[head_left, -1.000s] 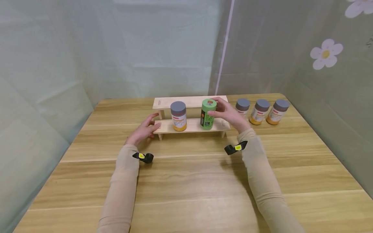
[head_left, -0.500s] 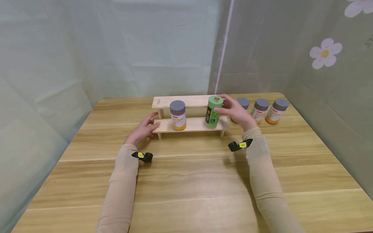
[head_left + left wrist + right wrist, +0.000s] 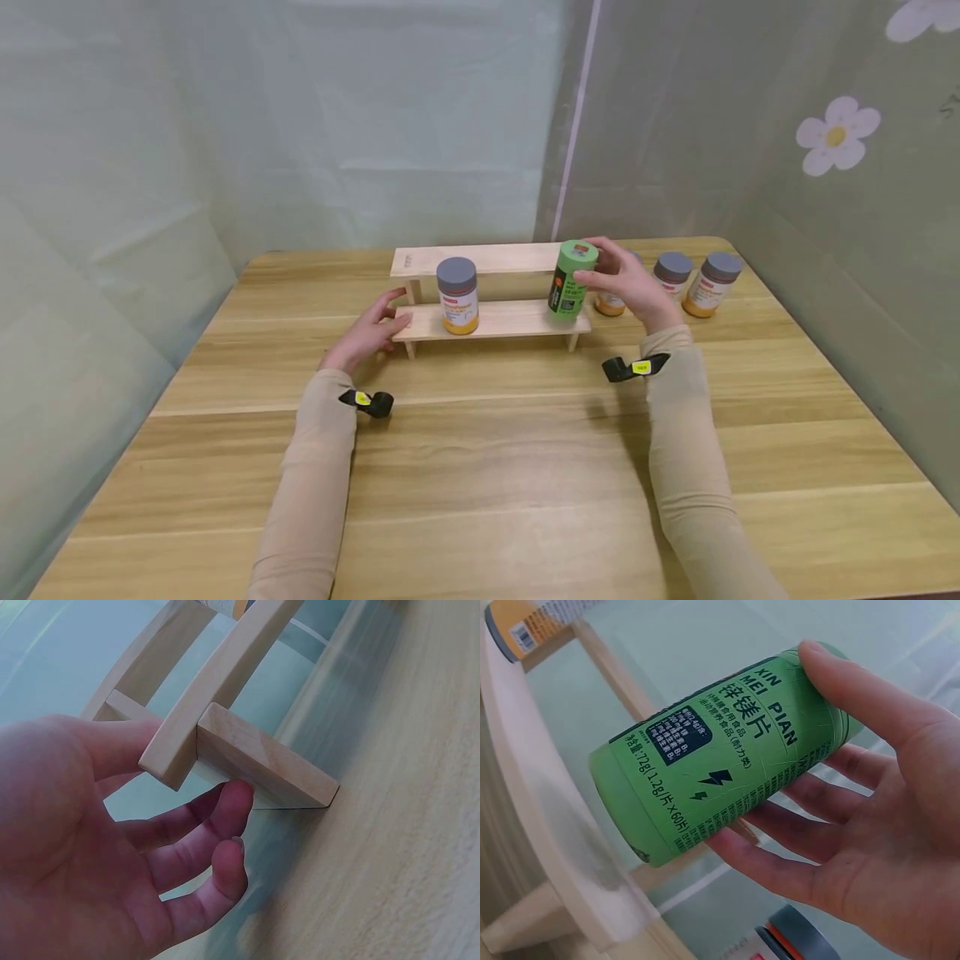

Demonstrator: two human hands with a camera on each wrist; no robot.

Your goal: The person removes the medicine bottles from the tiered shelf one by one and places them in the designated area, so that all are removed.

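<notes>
Wooden rack (image 3: 498,319), two-stepped, stands on the table (image 3: 480,467); all positions are given relative to it. Right hand (image 3: 630,285) pinches the green bottle (image 3: 570,287) between thumb and fingers, near its top. Bottle is slightly tilted, over the right end of the rack's lower step; contact between its base and the step cannot be told. Left hand (image 3: 367,333) loosely grips the left end of the same step, thumb laid over the top, other fingers curled below; firmness of hold cannot be told. One grey-capped jar (image 3: 459,302) stands upright on the lower step, left of the rack's middle. To the right of the rack, on the table: near jar (image 3: 609,306), partly hidden by the right hand, then middle jar (image 3: 673,268) and far jar (image 3: 710,287). Pale backdrop (image 3: 420,125) hangs behind the rack.
</notes>
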